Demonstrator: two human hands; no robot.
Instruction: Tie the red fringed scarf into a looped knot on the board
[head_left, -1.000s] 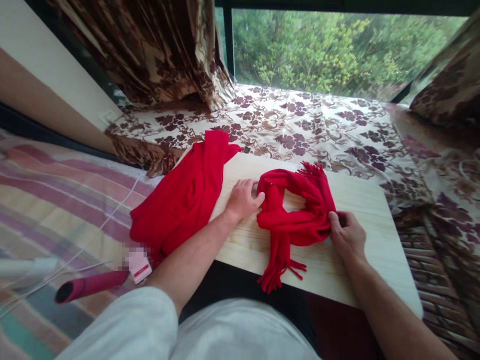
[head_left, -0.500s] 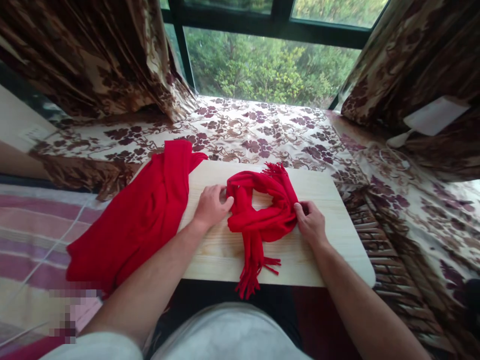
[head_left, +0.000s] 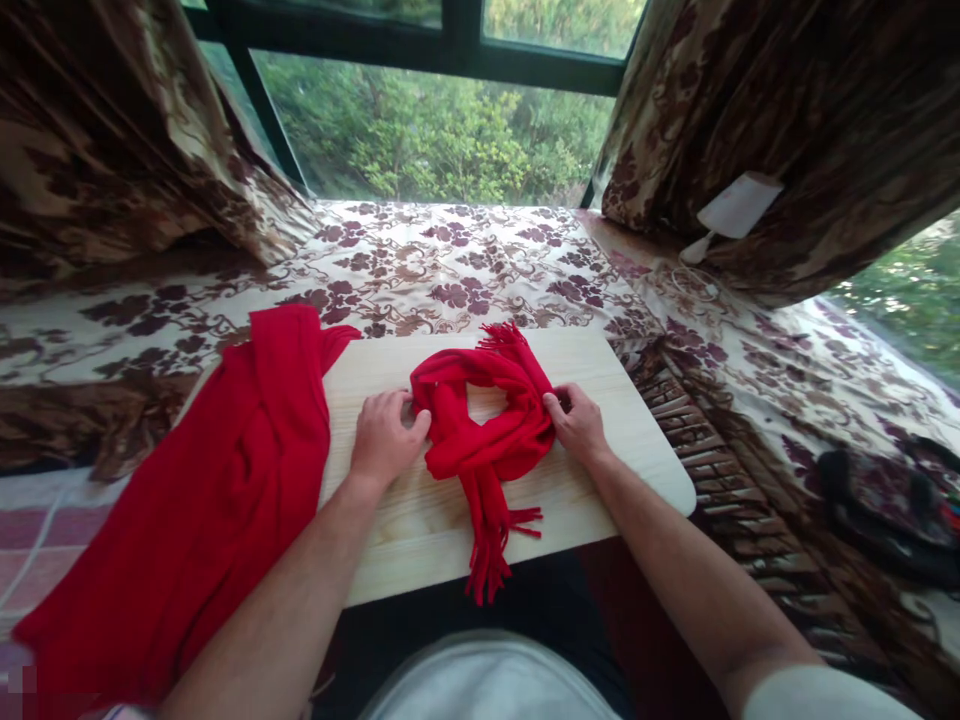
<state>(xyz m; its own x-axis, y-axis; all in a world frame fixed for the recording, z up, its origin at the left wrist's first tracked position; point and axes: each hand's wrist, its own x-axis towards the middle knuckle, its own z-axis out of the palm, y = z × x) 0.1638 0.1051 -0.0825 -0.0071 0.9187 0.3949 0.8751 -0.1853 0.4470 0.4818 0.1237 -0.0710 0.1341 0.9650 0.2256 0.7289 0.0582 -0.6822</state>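
A red scarf (head_left: 517, 440) is looped into a ring on the light wooden table (head_left: 397, 570), its two fringed ends pointing to the far edge and over the near edge. At the ring's left side, my left hand (head_left: 386, 440) has curled fingers and thumb on the knit. The right side of the ring is pinched between the thumb and fingers of my right hand (head_left: 577, 420); some fingertips are hidden. Left of my left forearm lies a larger red cloth (head_left: 247, 440), rumpled and hanging off the table's left side.
Beyond the table is a ledge with a floral cover (head_left: 457, 250), below a window (head_left: 435, 140) between patterned curtains (head_left: 675, 120). A small white lamp (head_left: 739, 205) stands at the right rear. Dark straps or a bag (head_left: 885, 510) lie at the far right.
The view has turned to the right, so everything sits further left in the picture. Both hands keep their places at the scarf's sides, and the loop looks nearly the same.
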